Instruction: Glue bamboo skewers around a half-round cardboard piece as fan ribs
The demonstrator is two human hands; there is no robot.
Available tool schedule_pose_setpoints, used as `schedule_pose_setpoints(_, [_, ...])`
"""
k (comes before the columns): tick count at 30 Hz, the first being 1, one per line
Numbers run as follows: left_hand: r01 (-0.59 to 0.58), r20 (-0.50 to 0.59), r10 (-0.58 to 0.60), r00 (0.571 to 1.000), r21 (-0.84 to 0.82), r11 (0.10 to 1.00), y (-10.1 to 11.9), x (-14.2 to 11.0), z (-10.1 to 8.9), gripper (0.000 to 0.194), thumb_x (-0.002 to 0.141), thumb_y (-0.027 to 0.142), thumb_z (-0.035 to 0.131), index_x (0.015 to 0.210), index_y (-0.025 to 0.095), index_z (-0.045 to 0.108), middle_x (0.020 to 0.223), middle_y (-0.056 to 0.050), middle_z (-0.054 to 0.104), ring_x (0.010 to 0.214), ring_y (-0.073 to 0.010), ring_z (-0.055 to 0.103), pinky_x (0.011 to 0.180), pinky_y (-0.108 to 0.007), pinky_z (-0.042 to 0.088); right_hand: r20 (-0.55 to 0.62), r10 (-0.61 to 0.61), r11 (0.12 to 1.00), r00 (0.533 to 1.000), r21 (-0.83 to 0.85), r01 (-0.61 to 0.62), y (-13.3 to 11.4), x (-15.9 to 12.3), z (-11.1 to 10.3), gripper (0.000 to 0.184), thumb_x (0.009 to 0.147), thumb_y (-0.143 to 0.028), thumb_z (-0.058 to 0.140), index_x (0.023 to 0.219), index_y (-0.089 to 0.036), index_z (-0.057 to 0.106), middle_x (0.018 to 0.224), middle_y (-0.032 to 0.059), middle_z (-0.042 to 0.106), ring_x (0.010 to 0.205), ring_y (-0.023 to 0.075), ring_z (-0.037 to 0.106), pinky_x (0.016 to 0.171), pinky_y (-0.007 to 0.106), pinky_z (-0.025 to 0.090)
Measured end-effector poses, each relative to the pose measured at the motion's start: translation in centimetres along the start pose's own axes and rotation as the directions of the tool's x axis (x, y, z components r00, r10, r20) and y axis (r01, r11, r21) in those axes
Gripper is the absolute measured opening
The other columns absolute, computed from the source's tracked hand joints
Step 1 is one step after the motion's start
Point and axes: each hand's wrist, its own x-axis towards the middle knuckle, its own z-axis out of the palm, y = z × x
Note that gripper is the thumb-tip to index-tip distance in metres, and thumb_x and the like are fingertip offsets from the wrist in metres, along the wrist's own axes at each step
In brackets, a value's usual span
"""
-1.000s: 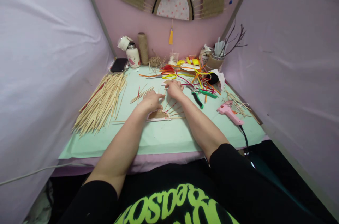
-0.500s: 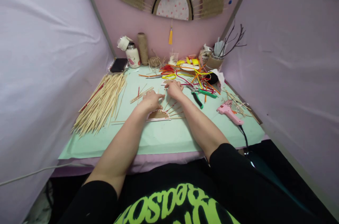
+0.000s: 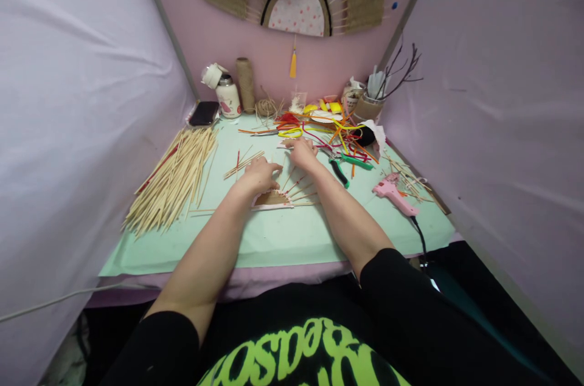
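Note:
A half-round brown cardboard piece (image 3: 274, 198) with a pale scalloped border lies flat on the table, thin sticks (image 3: 300, 193) fanning out from it. My left hand (image 3: 261, 173) rests over its upper left part, fingers and thumb apart, touching the fan. Farther up, my right hand (image 3: 303, 154) is bent, its fingers on a small brown strip with a pale edge (image 3: 286, 144); the fingertips are partly hidden. Between the hands, part of the sticks is covered. Left of my left hand are several loose short sticks (image 3: 244, 165) and a red one.
A big stick pile (image 3: 173, 176) lies left. Scissors (image 3: 292, 132), bright pipe cleaners (image 3: 340, 130) and green-handled pliers (image 3: 340, 167) lie beyond my right hand. A pink glue gun (image 3: 395, 193) with a cord is right. A bottle (image 3: 229, 97), twine roll (image 3: 246, 85) and phone (image 3: 204, 113) stand behind.
My right hand has shifted slightly, with its fingers now more over the small brown strip. My left hand and the fan stay nearly in place.

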Motion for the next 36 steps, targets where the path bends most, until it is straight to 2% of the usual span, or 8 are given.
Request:
schedule_pose_setpoints(4, [0.003, -0.011, -0.003, 1.0, 0.002, 1.0, -0.3, 0.0, 0.0, 0.062, 0.077, 0.041, 0.07, 0.137, 0.035, 0.057, 0.127, -0.011, 0.056, 0.126, -0.0322, 0.048, 0.103, -0.039, 0.04, -0.039, 0.078, 0.993, 0.996, 0.096, -0.074, 0.3, -0.1, -1.4, 0.052, 0.083, -0.006, 0.046, 0.121, -0.034, 0.069, 0.133, 0.0055, 0.056, 0.123, 0.0276, 0.042, 0.101, 0.043, 0.031])
schedule_pose_setpoints(11, [0.042, -0.126, -0.053, 0.991, -0.086, 0.995, -1.2, 0.2, 0.2, 0.054, 0.085, 0.043, 0.063, 0.136, 0.031, 0.058, 0.127, -0.011, 0.056, 0.125, -0.0303, 0.049, 0.103, -0.038, 0.04, -0.169, 0.063, 0.98, 0.984, 0.195, -0.03, 0.7, -1.5, -4.8, 0.051, 0.085, -0.008, 0.04, 0.121, -0.028, 0.069, 0.133, 0.006, 0.057, 0.123, 0.0282, 0.044, 0.102, 0.043, 0.031])
schedule_pose_setpoints(20, [0.084, -0.415, -0.196, 0.889, -0.273, 0.958, -1.1, -0.1, -0.6, 0.031, 0.093, 0.036, 0.05, 0.114, 0.027, 0.071, 0.117, -0.009, 0.063, 0.117, -0.026, 0.052, 0.101, -0.038, 0.04, -0.409, -0.061, 0.951, 0.911, 0.254, 0.178, 2.9, -7.4, -7.5, 0.039, 0.085, -0.019, 0.041, 0.11, -0.022, 0.071, 0.118, 0.0086, 0.067, 0.114, 0.0252, 0.056, 0.103, 0.041, 0.039])
schedule_pose_setpoints(23, [0.099, -0.423, -0.212, 0.881, -0.274, 0.957, -1.0, -0.5, -1.1, 0.031, 0.093, 0.043, 0.051, 0.092, 0.023, 0.075, 0.111, -0.009, 0.065, 0.113, -0.0268, 0.055, 0.096, -0.039, 0.043, -0.514, -0.066, 0.933, 0.855, 0.272, 0.235, 4.8, -10.2, -6.9, 0.035, 0.087, -0.024, 0.038, 0.1, -0.023, 0.07, 0.107, 0.0093, 0.07, 0.107, 0.0236, 0.061, 0.098, 0.04, 0.045])
schedule_pose_setpoints(26, [0.081, -0.403, -0.195, 0.894, -0.281, 0.956, -1.1, -2.4, -1.0, 0.037, 0.093, 0.049, 0.049, 0.088, 0.022, 0.074, 0.109, -0.009, 0.066, 0.112, -0.0279, 0.056, 0.094, -0.04, 0.043, -0.61, -0.032, 0.917, 0.792, 0.297, 0.266, 7.7, -13.0, -6.1, 0.027, 0.088, -0.029, 0.043, 0.091, -0.027, 0.069, 0.101, 0.0078, 0.072, 0.103, 0.0243, 0.064, 0.096, 0.042, 0.047])
schedule_pose_setpoints(29, [0.013, -0.367, -0.119, 0.923, -0.279, 0.96, -1.7, -5.4, 0.0, 0.034, 0.09, 0.046, 0.056, 0.115, 0.027, 0.068, 0.123, -0.007, 0.065, 0.122, -0.0284, 0.052, 0.1, -0.042, 0.04, -0.642, -0.019, 0.919, 0.766, 0.29, 0.266, 11.2, -15.4, -5.7, 0.02, 0.088, -0.03, 0.048, 0.09, -0.029, 0.068, 0.096, 0.0064, 0.073, 0.096, 0.0244, 0.066, 0.093, 0.044, 0.049])
schedule_pose_setpoints(31, [-0.002, -0.301, -0.073, 0.951, -0.241, 0.97, -2.2, -7.4, 1.1, 0.048, 0.086, 0.043, 0.063, 0.131, 0.028, 0.059, 0.131, -0.009, 0.061, 0.129, -0.0304, 0.047, 0.103, -0.043, 0.037, -0.652, 0.01, 0.937, 0.758, 0.271, 0.221, 13.6, -16.7, -5.9, 0.018, 0.086, -0.03, 0.05, 0.089, -0.03, 0.069, 0.093, 0.0062, 0.073, 0.094, 0.0245, 0.067, 0.091, 0.043, 0.05])
schedule_pose_setpoints(36, [-0.002, -0.241, -0.06, 0.969, -0.249, 0.969, -2.4, -10.5, 3.7, 0.067, 0.083, 0.035, 0.067, 0.145, 0.025, 0.045, 0.139, -0.011, 0.057, 0.131, -0.0322, 0.043, 0.103, -0.045, 0.037, -0.649, 0.056, 0.97, 0.758, 0.215, 0.112, 18.2, -18.5, -6.8, 0.022, 0.085, -0.034, 0.051, 0.09, -0.025, 0.07, 0.096, 0.0094, 0.074, 0.096, 0.027, 0.067, 0.09, 0.045, 0.05])
